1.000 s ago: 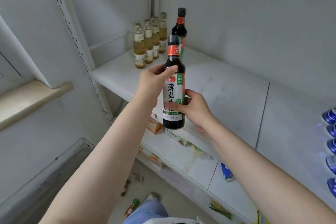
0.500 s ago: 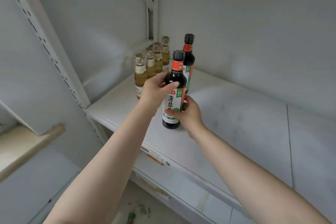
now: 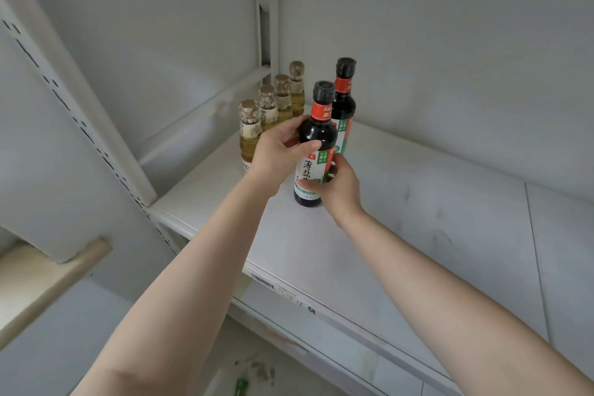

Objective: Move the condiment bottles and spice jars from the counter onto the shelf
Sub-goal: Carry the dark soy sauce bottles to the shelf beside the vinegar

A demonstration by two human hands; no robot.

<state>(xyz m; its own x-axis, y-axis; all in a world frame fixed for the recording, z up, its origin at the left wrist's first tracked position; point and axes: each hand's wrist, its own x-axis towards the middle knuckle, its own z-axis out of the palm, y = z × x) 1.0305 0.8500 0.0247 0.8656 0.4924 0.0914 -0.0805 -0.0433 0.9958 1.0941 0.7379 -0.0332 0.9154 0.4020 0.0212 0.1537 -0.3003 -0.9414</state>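
A dark soy sauce bottle (image 3: 316,138) with a black cap and a red neck band stands upright on the white shelf (image 3: 401,202). My left hand (image 3: 279,154) grips its shoulder from the left. Lower down, my right hand (image 3: 339,186) holds its body from the right. Just behind it stands a second soy sauce bottle (image 3: 344,96) of the same kind. To the left, a row of several pale yellow bottles (image 3: 268,112) runs toward the back corner.
A perforated white upright (image 3: 80,125) rises at the left of the shelf. The grey back wall (image 3: 450,58) stands close behind the bottles. A lower shelf (image 3: 321,341) sits beneath, and a green-capped bottle (image 3: 240,386) lies on the floor. A beige ledge (image 3: 41,280) juts out at the left.
Both hands carried the soy sauce bottle up and onto the shelf, setting it upright in front of the second one. The view has tilted upward.
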